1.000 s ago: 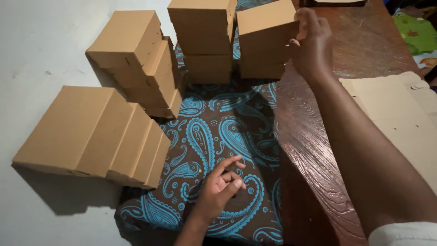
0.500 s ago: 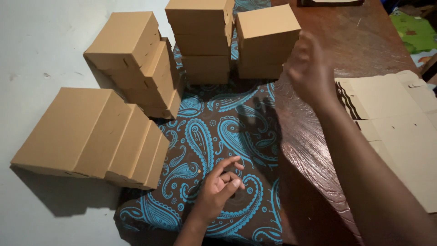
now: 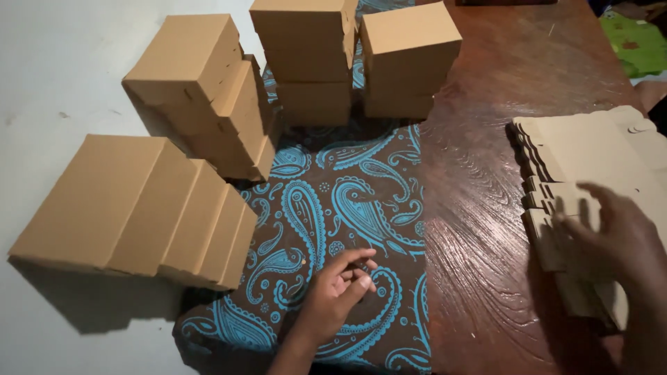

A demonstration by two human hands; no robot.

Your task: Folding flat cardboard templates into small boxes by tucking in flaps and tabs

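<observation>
Counter (image 3: 486, 208): dark wood, paisley cloth (image 3: 333, 229).
Right hand (image 3: 615, 236): fingers spread, over flat cardboard blanks (image 3: 590, 153).
Left hand (image 3: 337, 292): fingers loosely curled, empty.
Risk: blanks sliding off if grabbed carelessly.

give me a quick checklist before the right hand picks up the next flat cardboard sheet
1. Right hand over the stack of flat cardboard blanks: ok.
2. Firm grip on a single blank: cannot tell, the hand is blurred.
3. Left hand empty, resting on the paisley cloth: ok.
4. Bare cloth in front for folding: ok.
5. Stacked boxes sitting upright: ok.
</observation>
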